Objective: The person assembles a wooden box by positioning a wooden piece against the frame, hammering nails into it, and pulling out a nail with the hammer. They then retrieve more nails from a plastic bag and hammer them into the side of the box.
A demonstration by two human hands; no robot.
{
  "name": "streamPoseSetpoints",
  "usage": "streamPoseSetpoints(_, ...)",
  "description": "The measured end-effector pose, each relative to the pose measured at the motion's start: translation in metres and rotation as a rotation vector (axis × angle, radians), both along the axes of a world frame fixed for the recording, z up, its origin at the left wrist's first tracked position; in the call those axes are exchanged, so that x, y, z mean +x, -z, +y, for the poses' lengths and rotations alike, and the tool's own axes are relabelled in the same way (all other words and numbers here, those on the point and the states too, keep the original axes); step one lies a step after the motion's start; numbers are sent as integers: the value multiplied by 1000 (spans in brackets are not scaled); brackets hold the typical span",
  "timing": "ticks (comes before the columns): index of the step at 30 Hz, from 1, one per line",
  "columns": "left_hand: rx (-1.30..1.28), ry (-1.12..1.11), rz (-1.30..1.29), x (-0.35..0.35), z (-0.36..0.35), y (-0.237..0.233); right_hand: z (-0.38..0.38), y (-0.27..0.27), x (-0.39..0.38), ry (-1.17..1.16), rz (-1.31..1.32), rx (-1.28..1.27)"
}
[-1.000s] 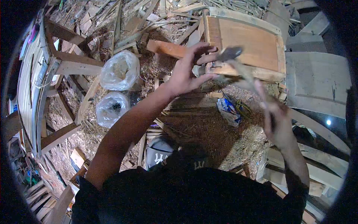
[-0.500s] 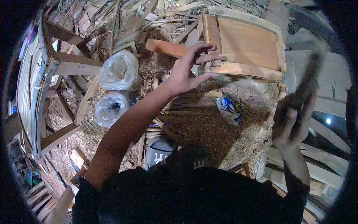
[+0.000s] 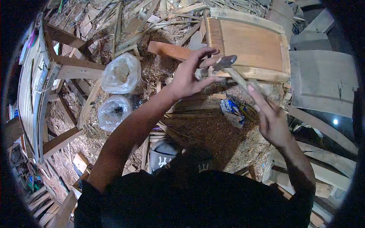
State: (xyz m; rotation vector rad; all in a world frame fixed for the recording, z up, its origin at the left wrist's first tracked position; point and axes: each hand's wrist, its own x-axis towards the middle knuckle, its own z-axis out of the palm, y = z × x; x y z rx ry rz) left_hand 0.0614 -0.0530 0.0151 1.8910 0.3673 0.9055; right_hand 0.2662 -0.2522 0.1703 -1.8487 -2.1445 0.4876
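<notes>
My right hand (image 3: 274,123) is wrapped around the wooden handle of a hammer (image 3: 238,78). The dark hammer head (image 3: 227,62) is at the near left corner of a framed wooden panel (image 3: 251,41), in front of my left fingertips. At that same corner, my left hand (image 3: 190,74) has its fingers on the upper side and its thumb lower down, gripping the frame's end. Whether a nail sits between these fingers is hidden by the hammer head. An orange-brown wood piece (image 3: 167,49) lies behind my left hand.
Two clear plastic bags (image 3: 121,73) stand left of my forearm. A blue and white packet (image 3: 232,112) lies on sawdust below the panel. A wooden frame (image 3: 76,68) stands at left, grey panels (image 3: 323,79) at right. Wood scraps (image 3: 148,22) cover the back.
My right hand has swung the hammer from raised at the right, down and left to the panel's corner. My left hand has stayed at the corner.
</notes>
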Motion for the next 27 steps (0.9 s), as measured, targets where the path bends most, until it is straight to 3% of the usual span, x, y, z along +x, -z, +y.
streamPoseSetpoints(1,-4,-13,7,0,1,-1,5,-1,0,102,20,-198)
streamPoseSetpoints(2,-36,-34,17,-1,-1,3,3,-5,-1,98,25,-210)
streamPoseSetpoints(5,-28,4,-42,3,1,4,-2,-22,-3,357,245,256)
streamPoseSetpoints(6,-22,5,-34,2,1,4,-1,-20,-3,357,246,254)
streamPoseSetpoints(9,-77,-7,-3,2,-2,-1,4,-6,-6,97,-21,-259)
streamPoseSetpoints(11,-43,3,-25,3,2,2,2,9,4,164,-1,-251)
streamPoseSetpoints(13,-34,3,-30,0,0,6,5,13,11,-77,189,295)
streamPoseSetpoints(14,-8,29,-41,0,1,7,-3,13,11,-71,191,290)
streamPoseSetpoints(17,55,30,-35,2,1,8,-30,6,7,363,724,425)
streamPoseSetpoints(18,-36,33,-5,1,-1,9,-27,5,6,366,723,427)
streamPoseSetpoints(19,-121,34,22,1,-2,8,-18,5,3,232,478,240)
streamPoseSetpoints(21,-41,25,45,2,1,1,-1,2,-4,-32,-17,-128)
streamPoseSetpoints(22,28,0,72,1,3,0,2,-7,-6,65,68,-238)
streamPoseSetpoints(23,15,-4,79,0,0,5,4,-10,-5,61,74,-252)
streamPoseSetpoints(25,20,63,-64,6,4,10,10,-14,1,76,-3,287)
streamPoseSetpoints(26,18,63,-64,6,4,9,-4,-26,-3,372,127,124)
streamPoseSetpoints(27,46,49,-46,5,4,8,-12,-16,3,372,128,121)
